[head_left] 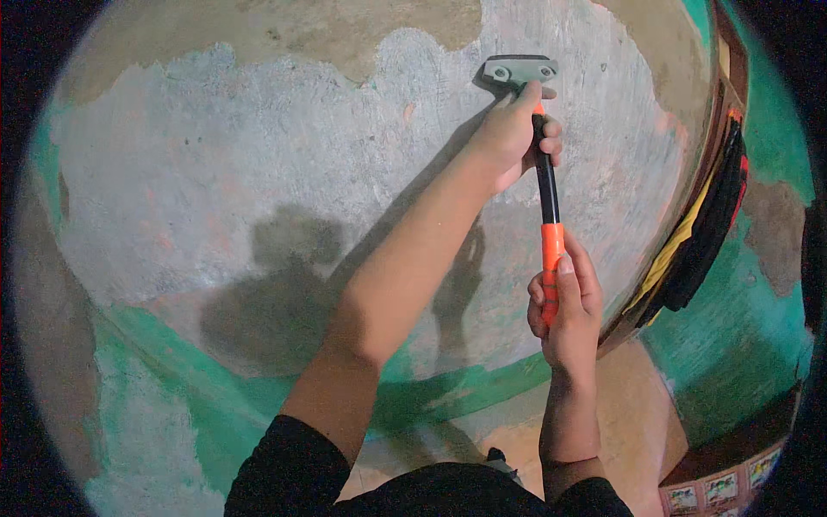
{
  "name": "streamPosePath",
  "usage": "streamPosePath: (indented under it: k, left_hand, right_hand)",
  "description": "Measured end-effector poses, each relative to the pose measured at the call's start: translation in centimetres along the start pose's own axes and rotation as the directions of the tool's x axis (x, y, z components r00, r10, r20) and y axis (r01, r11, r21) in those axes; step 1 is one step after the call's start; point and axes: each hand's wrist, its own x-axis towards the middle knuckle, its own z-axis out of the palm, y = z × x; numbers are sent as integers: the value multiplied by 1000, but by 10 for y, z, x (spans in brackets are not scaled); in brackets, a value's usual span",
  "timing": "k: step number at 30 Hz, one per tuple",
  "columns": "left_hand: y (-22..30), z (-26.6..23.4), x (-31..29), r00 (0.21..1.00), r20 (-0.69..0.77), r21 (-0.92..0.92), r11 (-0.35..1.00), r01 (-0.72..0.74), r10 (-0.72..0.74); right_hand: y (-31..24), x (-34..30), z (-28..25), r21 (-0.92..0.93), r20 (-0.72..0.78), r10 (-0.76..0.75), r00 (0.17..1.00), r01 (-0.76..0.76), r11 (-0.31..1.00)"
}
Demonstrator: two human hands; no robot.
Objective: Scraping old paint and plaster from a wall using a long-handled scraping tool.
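Both of my hands hold a long-handled wall scraper [549, 191] upright against the wall [284, 146]. Its wide grey head lies at the top, on the pale bared part of the wall just below a brown patch. Near that head, my left hand [517, 133] is closed round the upper shaft, thumb pointing up along it. Lower down, my right hand [564, 297] wraps the orange grip at the handle's end. The blade's edge is along the top of the head; whether it touches the wall I cannot tell.
Green paint [448, 392] remains along the wall's lower edge. On the right, dark and yellow clothes [706, 224] hang beside a wooden frame [702, 164]. Picture-patterned panels [719, 491] show at the lower right. Tan floor [629, 414] lies below. My shadow falls across the wall.
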Motion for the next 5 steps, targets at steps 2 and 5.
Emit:
streamPosePath:
  k: [2, 5]
  left_hand:
    - [-2, -2, -1, 1000, -4, 1, 1000, 10, -10]
    - [6, -1, 5, 1000, -26, 38, 999, 6, -5]
  right_hand:
    - [2, -2, 1, 26, 6, 14, 1000, -14, 1000]
    - [-1, 4, 5, 6, 3, -10, 1000, 10, 1000]
